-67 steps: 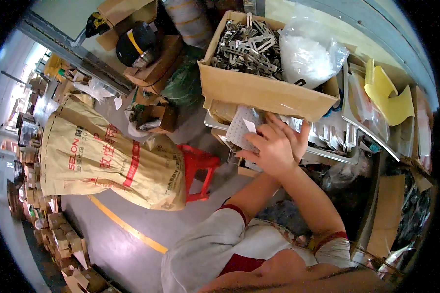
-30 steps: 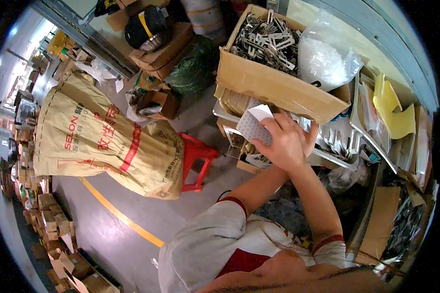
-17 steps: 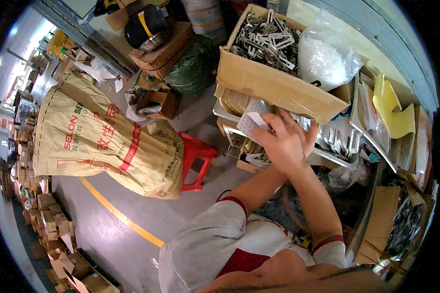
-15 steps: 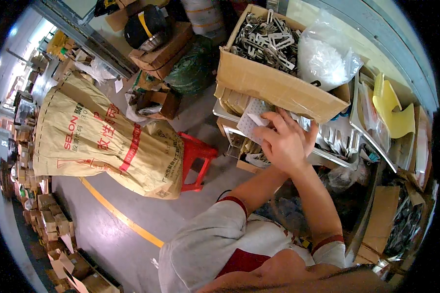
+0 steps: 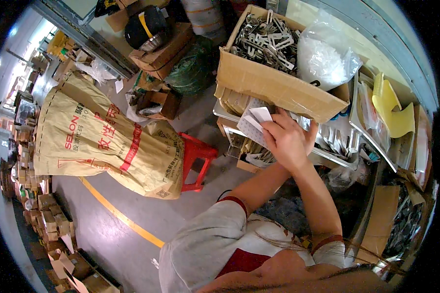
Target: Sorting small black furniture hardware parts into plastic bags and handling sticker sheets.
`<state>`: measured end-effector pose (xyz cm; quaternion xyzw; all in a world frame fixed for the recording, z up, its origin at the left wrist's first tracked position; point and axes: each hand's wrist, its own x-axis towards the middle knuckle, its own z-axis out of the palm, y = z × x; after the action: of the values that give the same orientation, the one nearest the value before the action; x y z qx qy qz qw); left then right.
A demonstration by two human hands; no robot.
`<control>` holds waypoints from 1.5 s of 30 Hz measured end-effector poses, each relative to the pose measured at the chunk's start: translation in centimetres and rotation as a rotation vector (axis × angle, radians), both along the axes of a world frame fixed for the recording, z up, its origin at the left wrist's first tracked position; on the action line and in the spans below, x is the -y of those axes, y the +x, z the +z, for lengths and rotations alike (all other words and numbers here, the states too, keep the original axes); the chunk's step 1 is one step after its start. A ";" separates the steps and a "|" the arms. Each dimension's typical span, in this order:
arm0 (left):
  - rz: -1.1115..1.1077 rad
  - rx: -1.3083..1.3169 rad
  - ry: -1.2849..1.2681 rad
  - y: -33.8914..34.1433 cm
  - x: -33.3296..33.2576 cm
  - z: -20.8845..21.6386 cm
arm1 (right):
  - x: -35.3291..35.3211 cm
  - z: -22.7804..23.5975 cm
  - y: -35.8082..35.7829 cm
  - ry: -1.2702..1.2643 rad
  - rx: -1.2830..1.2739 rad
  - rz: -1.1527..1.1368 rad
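Note:
My right hand (image 5: 289,145) lies over my left in front of the open carton, its thumb and fingers pinching a small white paper slip (image 5: 261,114). Below the slip is a pale sheet with a dotted pattern (image 5: 254,132), which seems to rest against my left hand (image 5: 310,139). Most of the left hand is hidden behind the right, so its grip does not show. Directly beyond both hands stands the cardboard carton (image 5: 278,88), filled with flat metal clips (image 5: 266,41) and a clear bag of white pieces (image 5: 325,53).
Under the carton sit metal trays with packed papers (image 5: 335,141). Yellow sheets (image 5: 393,110) stand at the right. To the left, a large tan sack (image 5: 107,146) rests by a red stool (image 5: 198,161). Boxes and a green bundle (image 5: 193,66) lie farther back.
My right hand has shifted slightly right and nearer to me. The white slip now stands out more upright from its fingers, and more of the dotted sheet shows.

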<state>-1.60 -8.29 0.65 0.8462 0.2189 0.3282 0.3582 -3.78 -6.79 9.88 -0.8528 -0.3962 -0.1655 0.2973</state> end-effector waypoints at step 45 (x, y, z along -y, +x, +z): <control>-0.185 0.236 -0.417 1.5 1.1 -1.5 | 3.4 8.0 -7.4 0.203 0.106 -0.008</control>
<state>-0.10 -9.37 -0.88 0.7262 0.1601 0.3383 0.5766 -11.14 -10.24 17.89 -0.8099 -0.3890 -0.2509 0.3602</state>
